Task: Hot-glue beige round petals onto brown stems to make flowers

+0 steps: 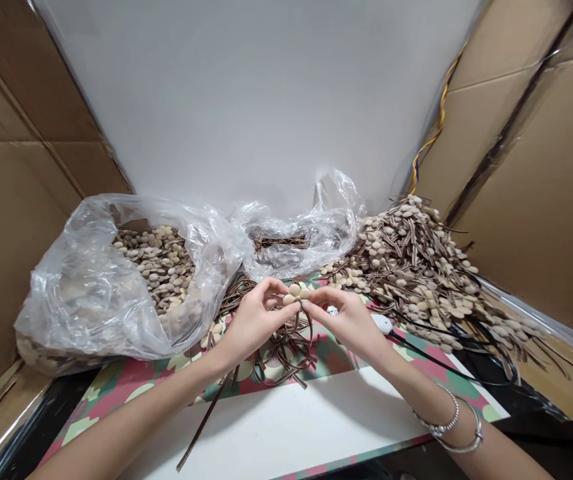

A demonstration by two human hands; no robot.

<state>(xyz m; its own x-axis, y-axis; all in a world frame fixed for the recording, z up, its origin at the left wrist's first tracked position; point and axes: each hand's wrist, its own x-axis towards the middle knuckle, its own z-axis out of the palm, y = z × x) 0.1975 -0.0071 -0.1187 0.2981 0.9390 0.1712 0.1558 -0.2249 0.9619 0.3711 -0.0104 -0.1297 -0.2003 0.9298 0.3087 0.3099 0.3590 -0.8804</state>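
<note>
Between my two hands, at the middle of the view, is a small beige flower-shaped piece with rounded petals point(295, 292). My left hand point(260, 312) pinches its left side with thumb and index finger. From the right, my right hand point(344, 319) pinches the same piece, the thumb tips almost meeting below it. Loose brown strips point(286, 353) lie on the patterned mat under and between the hands. A white-ended tool or plug point(382, 324) with a black cable lies just beyond my right hand, partly hidden by it.
An open plastic bag point(96, 293) of beige pieces stands at the left. Behind the hands is another plastic bag point(316, 247) with brown strips. A large heap of finished-looking flower pieces with strips point(416, 267) fills the right. Cardboard walls point(541, 167) flank both sides.
</note>
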